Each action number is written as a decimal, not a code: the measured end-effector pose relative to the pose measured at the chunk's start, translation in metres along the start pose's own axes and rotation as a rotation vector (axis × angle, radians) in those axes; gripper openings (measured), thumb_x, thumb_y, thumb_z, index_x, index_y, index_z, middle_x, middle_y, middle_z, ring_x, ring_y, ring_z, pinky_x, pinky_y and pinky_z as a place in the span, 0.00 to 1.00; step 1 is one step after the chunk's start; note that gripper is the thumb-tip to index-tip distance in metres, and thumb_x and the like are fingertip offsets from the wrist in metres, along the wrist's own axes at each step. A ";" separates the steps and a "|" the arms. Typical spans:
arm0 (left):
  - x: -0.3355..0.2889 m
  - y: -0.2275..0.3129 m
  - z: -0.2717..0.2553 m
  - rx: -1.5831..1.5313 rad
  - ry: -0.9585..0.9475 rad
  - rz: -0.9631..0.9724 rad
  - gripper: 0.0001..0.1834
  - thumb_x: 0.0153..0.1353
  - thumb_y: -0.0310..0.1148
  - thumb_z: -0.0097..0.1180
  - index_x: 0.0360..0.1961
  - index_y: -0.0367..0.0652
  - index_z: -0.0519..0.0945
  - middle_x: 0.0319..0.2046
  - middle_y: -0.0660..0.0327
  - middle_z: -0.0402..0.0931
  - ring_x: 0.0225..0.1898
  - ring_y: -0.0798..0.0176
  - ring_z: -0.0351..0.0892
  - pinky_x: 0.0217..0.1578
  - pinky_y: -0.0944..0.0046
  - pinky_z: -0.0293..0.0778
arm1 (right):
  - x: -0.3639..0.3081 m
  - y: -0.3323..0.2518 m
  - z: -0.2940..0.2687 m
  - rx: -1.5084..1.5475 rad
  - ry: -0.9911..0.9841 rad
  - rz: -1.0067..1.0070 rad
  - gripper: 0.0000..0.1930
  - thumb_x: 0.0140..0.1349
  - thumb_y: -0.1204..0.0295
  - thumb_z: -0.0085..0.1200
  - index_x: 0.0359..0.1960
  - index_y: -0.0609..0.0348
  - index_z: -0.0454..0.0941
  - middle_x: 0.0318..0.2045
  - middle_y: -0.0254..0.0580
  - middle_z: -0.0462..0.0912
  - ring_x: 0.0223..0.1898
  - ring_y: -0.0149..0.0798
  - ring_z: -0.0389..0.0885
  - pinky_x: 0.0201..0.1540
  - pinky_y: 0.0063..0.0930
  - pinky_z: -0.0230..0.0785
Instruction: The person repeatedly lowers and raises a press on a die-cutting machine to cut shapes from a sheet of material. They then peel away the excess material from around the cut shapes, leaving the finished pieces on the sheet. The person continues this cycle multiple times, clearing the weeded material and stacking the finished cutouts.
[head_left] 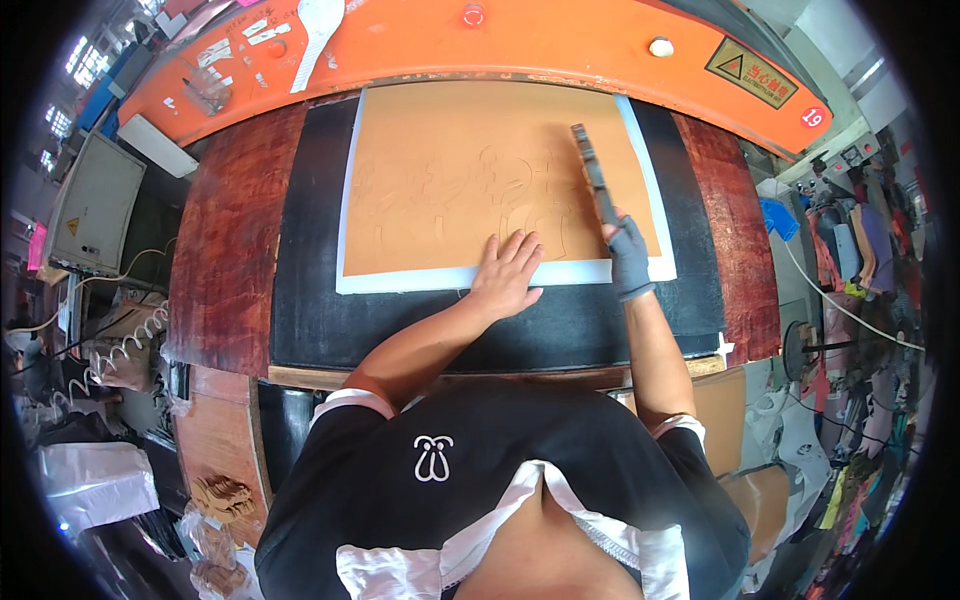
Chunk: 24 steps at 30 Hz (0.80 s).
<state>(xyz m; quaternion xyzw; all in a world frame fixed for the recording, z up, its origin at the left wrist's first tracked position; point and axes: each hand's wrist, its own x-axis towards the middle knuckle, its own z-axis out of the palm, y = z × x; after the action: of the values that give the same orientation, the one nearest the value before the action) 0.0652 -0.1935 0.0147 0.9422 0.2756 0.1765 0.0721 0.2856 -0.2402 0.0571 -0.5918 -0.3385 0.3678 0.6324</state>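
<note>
A tan sheet [400,130] lies over a white sheet [420,279] on a black cutting board [325,315]. Several cut outlines run across the lower half of the tan sheet. My left hand [507,275] rests flat near its front edge, fingers spread, with nothing held. In a grey fingerless glove, my right hand [628,262] is closed round the near end of a cutting die [594,172]. The die appears edge-on as a long narrow metal band, tilted with its far end leftward over the sheet's right part. My right fingertips are partly hidden.
An orange machine beam [400,50] spans the far side, bearing a red button [473,15] and a white ladle-shaped piece [318,35]. Red-brown boards [235,220] flank the black one. A grey cabinet [88,210] stands left; coloured scraps [855,245] hang right.
</note>
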 end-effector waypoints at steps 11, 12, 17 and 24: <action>0.003 0.001 0.005 0.001 -0.017 -0.022 0.38 0.48 0.48 0.61 0.58 0.42 0.65 0.64 0.55 0.55 0.67 0.53 0.50 0.61 0.39 0.48 | 0.003 0.010 -0.046 -1.199 0.169 -0.399 0.39 0.38 0.55 0.66 0.53 0.63 0.69 0.47 0.59 0.71 0.50 0.57 0.68 0.54 0.44 0.62; 0.003 0.001 0.004 -0.003 -0.012 -0.031 0.38 0.48 0.47 0.61 0.58 0.41 0.65 0.64 0.55 0.55 0.67 0.53 0.50 0.62 0.39 0.48 | 0.004 0.013 -0.047 -1.189 0.181 -0.474 0.39 0.38 0.54 0.66 0.53 0.63 0.69 0.47 0.59 0.71 0.50 0.57 0.68 0.55 0.44 0.61; 0.010 0.009 0.002 -0.012 -0.065 -0.095 0.39 0.47 0.44 0.62 0.59 0.40 0.64 0.64 0.55 0.56 0.67 0.52 0.50 0.62 0.38 0.45 | 0.002 0.012 -0.054 -1.214 0.125 -0.449 0.43 0.40 0.52 0.65 0.57 0.63 0.66 0.50 0.60 0.69 0.53 0.57 0.66 0.56 0.44 0.60; 0.043 0.035 0.014 -0.098 -0.067 0.195 0.37 0.52 0.43 0.59 0.62 0.40 0.62 0.65 0.55 0.55 0.68 0.55 0.50 0.63 0.40 0.46 | 0.003 0.003 -0.049 -1.214 0.154 -0.399 0.44 0.37 0.52 0.66 0.55 0.69 0.66 0.47 0.59 0.72 0.50 0.55 0.69 0.54 0.41 0.63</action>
<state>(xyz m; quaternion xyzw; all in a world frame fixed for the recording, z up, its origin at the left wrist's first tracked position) 0.1210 -0.2002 0.0228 0.9653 0.1712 0.1641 0.1096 0.3290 -0.2621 0.0506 -0.7947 -0.5437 -0.0577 0.2636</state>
